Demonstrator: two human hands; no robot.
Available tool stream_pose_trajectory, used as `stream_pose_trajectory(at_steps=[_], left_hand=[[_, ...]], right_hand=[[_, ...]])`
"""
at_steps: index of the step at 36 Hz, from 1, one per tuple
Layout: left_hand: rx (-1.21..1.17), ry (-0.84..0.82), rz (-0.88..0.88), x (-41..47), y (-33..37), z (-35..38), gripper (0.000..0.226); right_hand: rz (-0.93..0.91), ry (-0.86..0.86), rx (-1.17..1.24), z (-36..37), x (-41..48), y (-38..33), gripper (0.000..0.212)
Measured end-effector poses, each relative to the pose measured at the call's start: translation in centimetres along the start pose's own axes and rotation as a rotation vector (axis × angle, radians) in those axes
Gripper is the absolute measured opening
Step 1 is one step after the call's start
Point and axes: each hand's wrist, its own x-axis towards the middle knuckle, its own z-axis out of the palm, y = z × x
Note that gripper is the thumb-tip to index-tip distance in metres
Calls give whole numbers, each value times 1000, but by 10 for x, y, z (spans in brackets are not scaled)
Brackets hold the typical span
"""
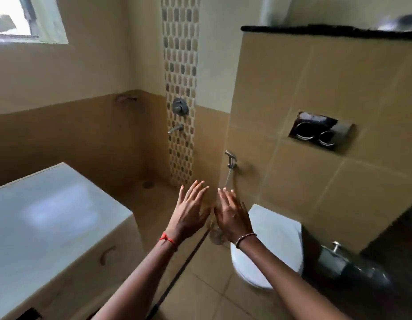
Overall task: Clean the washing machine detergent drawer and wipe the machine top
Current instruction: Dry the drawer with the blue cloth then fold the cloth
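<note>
The white washing machine (pixel 50 211) stands at the lower left, its flat top bare and glossy. A curved handle (pixel 106 255) shows on its pale front panel; whether that is the detergent drawer I cannot tell. My left hand (pixel 189 211) and my right hand (pixel 230 215) are stretched out in front of me over the floor, side by side, to the right of the machine. Both hands have straight, spread fingers and hold nothing. A red thread circles my left wrist and a beaded band my right.
A white toilet (pixel 276 245) with its lid down sits under my right arm. A hand sprayer (pixel 231 158) and flush plate (pixel 320 131) hang on the tiled wall. Shower tap (pixel 179 107) and spout are in the corner. A dark basin edge with tap (pixel 336 247) is at right.
</note>
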Motion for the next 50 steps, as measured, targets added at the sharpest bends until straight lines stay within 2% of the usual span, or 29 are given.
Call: stream_pose_trajectory(at_steps=[4,13,15,17,19,26,29,32,36,41,50], left_hand=[[-116,-51,131,43,72,43,70],[-276,-201,432,102,228,128,75],[-284,-259,501,111,263,144,75],[-291,-316,558,119,296,160,68],[-309,-357,605,127,326,174,66],[-341,-420,784,163,426,226,69],[-330,-419,867,182,466,248,87],[-326,-432,902,203,504,269,91],[-317,-458,954,227,549,296,73],[-315,-500,1025,250,598,327,72],[-298,-547,1063,276,678,396,70]], right_hand=[[134,51,-116,-47,-21,73,72],[428,174,-346,-132,-86,205,76],[475,228,-396,-148,-103,231,73],[554,266,-430,-162,-120,254,58],[645,245,-456,-177,-132,277,52],[799,320,-576,-221,-169,371,59],[883,328,-610,-242,-177,407,59],[910,357,-632,-259,-184,441,72],[959,382,-625,-282,-190,486,56],[998,387,-641,-302,-199,540,74],[1084,347,-612,-328,-222,633,76]])
